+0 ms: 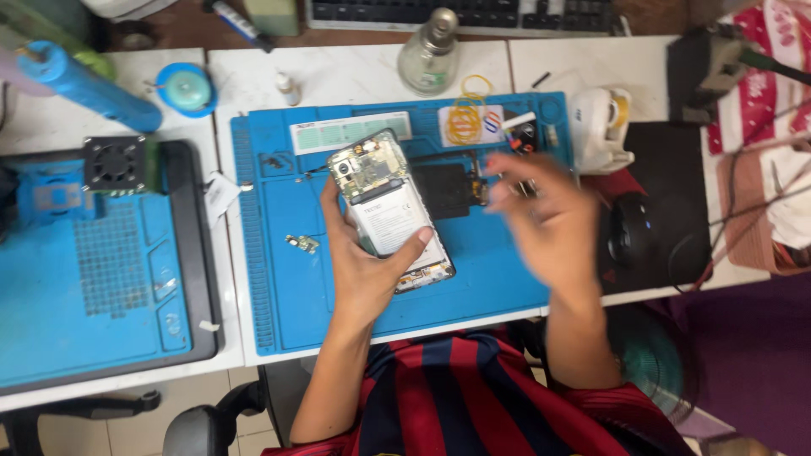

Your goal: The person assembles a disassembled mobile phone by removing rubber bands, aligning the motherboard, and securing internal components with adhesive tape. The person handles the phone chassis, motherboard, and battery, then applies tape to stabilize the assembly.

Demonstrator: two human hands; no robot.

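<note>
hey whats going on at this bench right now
A person in a red and blue striped shirt holds an opened smartphone with its back cover off in the left hand, circuit board and battery exposed, above a blue silicone repair mat. The right hand is blurred in motion over the mat near small parts; whether it holds anything cannot be told. A small metal part lies on the mat.

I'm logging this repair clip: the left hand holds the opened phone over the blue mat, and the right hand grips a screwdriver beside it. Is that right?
Not quite. The head view shows the left hand holding the opened phone over the blue mat, but the right hand, blurred beside it, grips no screwdriver; it shows spread fingers and no tool in them.
</note>
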